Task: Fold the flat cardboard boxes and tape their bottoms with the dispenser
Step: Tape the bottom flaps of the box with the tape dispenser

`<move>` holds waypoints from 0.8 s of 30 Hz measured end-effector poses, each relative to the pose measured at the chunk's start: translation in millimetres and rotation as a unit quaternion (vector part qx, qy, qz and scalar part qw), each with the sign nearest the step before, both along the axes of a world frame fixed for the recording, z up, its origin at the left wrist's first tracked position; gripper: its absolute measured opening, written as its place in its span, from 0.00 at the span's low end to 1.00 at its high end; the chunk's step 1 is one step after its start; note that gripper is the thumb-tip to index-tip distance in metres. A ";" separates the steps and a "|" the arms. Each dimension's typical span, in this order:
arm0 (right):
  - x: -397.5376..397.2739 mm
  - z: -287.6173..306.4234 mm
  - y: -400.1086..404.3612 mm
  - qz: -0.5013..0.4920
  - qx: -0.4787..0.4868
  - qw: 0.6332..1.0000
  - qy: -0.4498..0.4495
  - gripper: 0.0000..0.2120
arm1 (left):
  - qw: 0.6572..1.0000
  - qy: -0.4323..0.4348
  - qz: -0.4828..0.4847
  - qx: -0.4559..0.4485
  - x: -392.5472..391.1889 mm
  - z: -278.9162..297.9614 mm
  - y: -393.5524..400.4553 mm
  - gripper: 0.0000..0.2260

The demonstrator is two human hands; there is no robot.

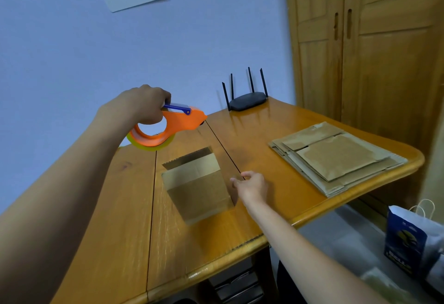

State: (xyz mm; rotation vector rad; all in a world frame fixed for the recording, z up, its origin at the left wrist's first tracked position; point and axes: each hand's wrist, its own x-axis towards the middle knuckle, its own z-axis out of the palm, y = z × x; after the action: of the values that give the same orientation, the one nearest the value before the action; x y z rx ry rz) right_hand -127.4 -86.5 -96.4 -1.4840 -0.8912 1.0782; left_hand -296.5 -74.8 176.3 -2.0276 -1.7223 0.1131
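Head view: your left hand (144, 104) grips the orange plastic dispenser (168, 126) aloft. Your right hand (252, 187), fingers loosely curled, touches the taped cardboard box (197, 188); flat boxes (336, 157) lie stacked nearby.

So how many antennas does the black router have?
4, standing upright along the back of the router: far left, next to it, then, and far right. None seem hidden.

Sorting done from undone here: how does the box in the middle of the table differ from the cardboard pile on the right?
The middle box stands folded up into shape, with tape across its top face; the cardboard pile lies flat, unfolded, and shows no tape. The middle box is single; the pile is several stacked blanks. Both are plain brown cardboard on the same wooden table.
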 end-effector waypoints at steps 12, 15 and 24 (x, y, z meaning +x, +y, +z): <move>-19.5 -5.1 -17.9 -0.012 0.048 0.994 -0.097 0.20 | 1.000 0.000 0.004 -0.003 -3.4 -3.5 0.9 0.15; -23.5 -8.7 -22.4 -0.003 0.054 0.991 -0.120 0.25 | 1.000 -0.005 0.004 -0.002 -2.9 -4.0 1.1 0.15; -11.9 4.9 -35.7 -0.050 0.084 0.995 -0.024 0.13 | 1.000 -0.006 -0.017 0.014 2.9 -5.0 2.6 0.15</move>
State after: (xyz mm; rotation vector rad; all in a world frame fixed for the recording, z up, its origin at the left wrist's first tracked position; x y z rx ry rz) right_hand -139.3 -122.2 -91.5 -1.4032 -0.9083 0.8762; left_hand -293.6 -72.3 171.3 -2.0413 -1.6856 0.0666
